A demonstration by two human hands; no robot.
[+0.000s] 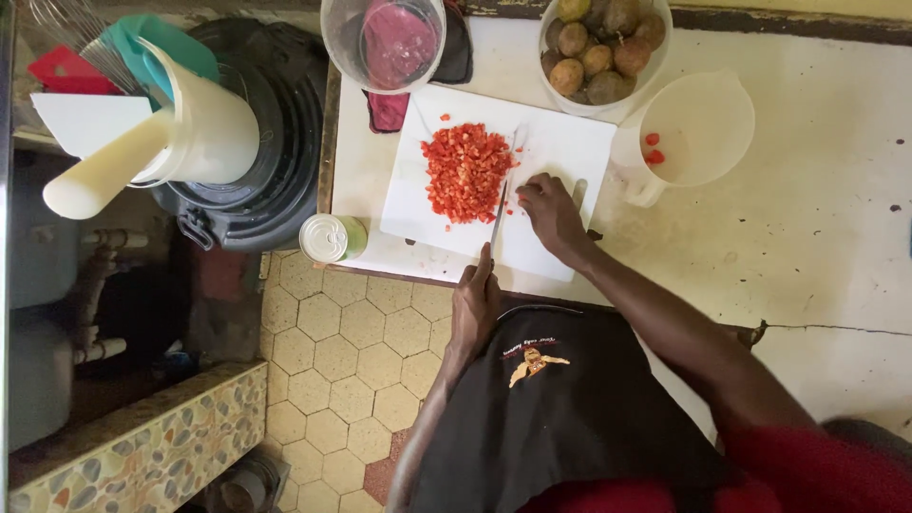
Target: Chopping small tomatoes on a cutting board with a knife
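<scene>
A white cutting board [560, 152] lies on the pale counter, carrying a pile of finely chopped red pieces [465, 171]. My left hand [475, 304] is at the board's near edge, gripping the handle of a knife [501, 211]. The blade runs along the right side of the pile. My right hand [551, 214] rests on the board just right of the blade, fingertips touching a few loose red bits.
A white jug [703, 123] with two red pieces stands right of the board. Behind it are a bowl of round brownish fruits [603, 47] and a clear container [385, 43]. A tin can [332, 237] sits at the counter's left edge, a utensil jug [204, 128] beyond.
</scene>
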